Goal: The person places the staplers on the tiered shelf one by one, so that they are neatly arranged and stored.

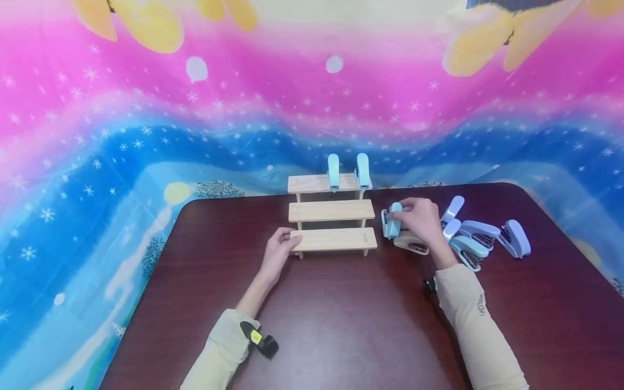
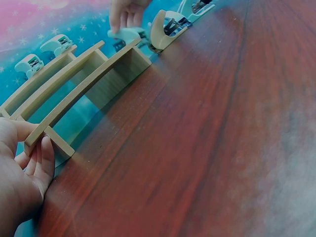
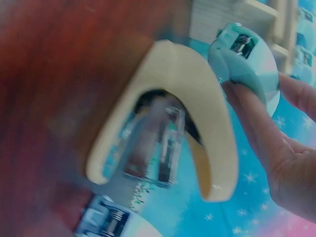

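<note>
There was one dark red-brown wood-grained table [image 1: 331, 330], with one pale wooden tiered stand [image 1: 331, 210] of three flat rectangular boards [image 1: 331, 239]. Rounded plastic staplers seemed to number nine: four mint-green staplers [image 1: 333, 169], one cream stapler [image 3: 197, 74] and apparently four pale lavender staplers [image 1: 518, 237], though overlap left that last count uncertain. Two bare hands showed, one left hand [image 1: 280, 248] and one right hand [image 1: 421, 218], plus two beige fabric sleeves [image 1: 219, 344] and one pink-and-blue printed cloth backdrop [image 1: 273, 70].

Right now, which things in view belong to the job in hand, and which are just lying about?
Belonging, it seems:
wooden stand, held by the left hand
teal stapler in the right hand
two teal staplers on the top shelf
probably the loose staplers

Incidental:
patterned cloth behind
black wrist device
</note>
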{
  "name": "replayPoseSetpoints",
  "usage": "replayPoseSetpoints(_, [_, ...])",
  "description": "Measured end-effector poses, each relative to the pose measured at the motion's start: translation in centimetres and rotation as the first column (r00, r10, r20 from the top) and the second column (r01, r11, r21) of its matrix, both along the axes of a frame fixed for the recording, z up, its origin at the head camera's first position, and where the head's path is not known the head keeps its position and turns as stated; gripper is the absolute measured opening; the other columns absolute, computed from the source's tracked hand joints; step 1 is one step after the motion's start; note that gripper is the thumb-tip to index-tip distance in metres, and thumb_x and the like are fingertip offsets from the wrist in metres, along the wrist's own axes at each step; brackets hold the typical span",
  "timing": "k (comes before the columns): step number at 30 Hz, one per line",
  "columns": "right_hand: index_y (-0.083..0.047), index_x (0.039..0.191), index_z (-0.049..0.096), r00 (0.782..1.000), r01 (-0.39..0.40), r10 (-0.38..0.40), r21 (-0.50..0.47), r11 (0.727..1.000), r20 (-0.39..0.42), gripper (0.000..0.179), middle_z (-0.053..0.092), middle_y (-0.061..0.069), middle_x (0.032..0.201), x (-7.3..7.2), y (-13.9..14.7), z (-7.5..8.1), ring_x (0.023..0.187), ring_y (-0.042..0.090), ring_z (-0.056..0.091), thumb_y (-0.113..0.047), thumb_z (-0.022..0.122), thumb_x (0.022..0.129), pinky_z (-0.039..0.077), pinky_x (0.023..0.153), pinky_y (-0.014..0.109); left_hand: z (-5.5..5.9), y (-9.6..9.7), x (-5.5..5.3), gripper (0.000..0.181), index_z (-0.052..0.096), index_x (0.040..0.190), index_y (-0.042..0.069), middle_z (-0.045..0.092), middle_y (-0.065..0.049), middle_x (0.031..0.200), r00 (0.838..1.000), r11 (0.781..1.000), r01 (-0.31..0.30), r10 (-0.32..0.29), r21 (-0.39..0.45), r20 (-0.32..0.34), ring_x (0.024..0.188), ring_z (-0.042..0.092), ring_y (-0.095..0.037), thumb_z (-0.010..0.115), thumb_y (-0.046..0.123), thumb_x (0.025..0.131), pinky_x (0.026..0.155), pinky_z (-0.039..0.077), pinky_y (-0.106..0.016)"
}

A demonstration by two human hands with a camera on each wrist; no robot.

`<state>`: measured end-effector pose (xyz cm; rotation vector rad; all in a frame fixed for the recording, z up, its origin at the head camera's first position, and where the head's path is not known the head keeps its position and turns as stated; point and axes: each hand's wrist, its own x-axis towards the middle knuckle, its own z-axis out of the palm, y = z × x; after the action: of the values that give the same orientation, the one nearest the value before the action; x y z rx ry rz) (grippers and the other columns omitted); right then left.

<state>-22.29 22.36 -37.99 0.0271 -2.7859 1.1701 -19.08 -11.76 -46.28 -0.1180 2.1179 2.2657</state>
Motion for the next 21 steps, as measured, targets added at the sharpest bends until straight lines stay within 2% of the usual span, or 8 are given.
replayPoseSetpoints(3, [0.012,0.121,0.068,1.000,0.019,-0.017,-0.086,0.996,0.021,0.042,0.072,0.030,0.109,0.2,0.4,0.8,0.085,0.035,0.076,-0.016,0.078,0.090,0.061,0.069,0.029,1.3,0.2,0.7,0.028,0.058,0.120,-0.010,0.064,-0.008,0.101,1.000,1.000,0.003,-0.003,-0.014,0.001,0.081,0.062,-0.011,0.067,0.002,0.096,0.076,0.057,-0.029])
replayPoseSetpoints(6, [0.011,0.123,0.067,0.999,0.034,-0.029,-0.143,0.989,0.033,0.043,0.071,0.030,0.111,0.4,0.6,1.5,0.083,0.032,0.077,-0.016,0.078,0.091,0.062,0.069,0.030,2.4,0.5,1.4,0.027,0.058,0.119,-0.010,0.065,-0.009,0.101,1.000,1.000,0.013,-0.013,-0.017,-0.018,0.081,0.062,-0.012,0.067,0.003,0.096,0.076,0.057,-0.029])
replayPoseSetpoints(11, [0.011,0.124,0.067,0.999,0.042,-0.037,-0.172,0.984,0.034,0.044,0.071,0.030,0.111,0.6,0.9,2.5,0.081,0.027,0.077,-0.016,0.078,0.091,0.063,0.073,0.034,2.5,0.6,1.5,0.028,0.057,0.118,-0.011,0.064,-0.008,0.100,0.999,1.000,0.018,-0.018,-0.007,-0.030,0.081,0.061,-0.011,0.067,0.003,0.096,0.074,0.056,-0.027])
replayPoseSetpoints(16, [0.010,0.124,0.068,0.999,0.050,-0.047,-0.173,0.984,0.021,0.046,0.072,0.029,0.110,0.3,0.6,3.7,0.077,0.021,0.077,-0.019,0.080,0.090,0.061,0.067,0.024,2.5,0.4,1.4,0.026,0.058,0.118,-0.009,0.063,-0.006,0.099,1.000,1.000,0.016,-0.016,0.001,-0.026,0.082,0.061,-0.010,0.068,0.002,0.096,0.075,0.056,-0.026])
replayPoseSetpoints(21, [0.008,0.128,0.067,0.998,0.058,-0.060,-0.191,0.980,-0.006,0.049,0.072,0.028,0.112,0.1,0.2,4.9,0.074,0.014,0.076,-0.019,0.081,0.089,0.060,0.068,0.022,2.1,0.1,1.1,0.026,0.058,0.118,-0.009,0.064,-0.008,0.101,1.000,1.000,0.015,-0.015,-0.001,-0.023,0.084,0.061,-0.011,0.067,0.002,0.096,0.076,0.057,-0.027])
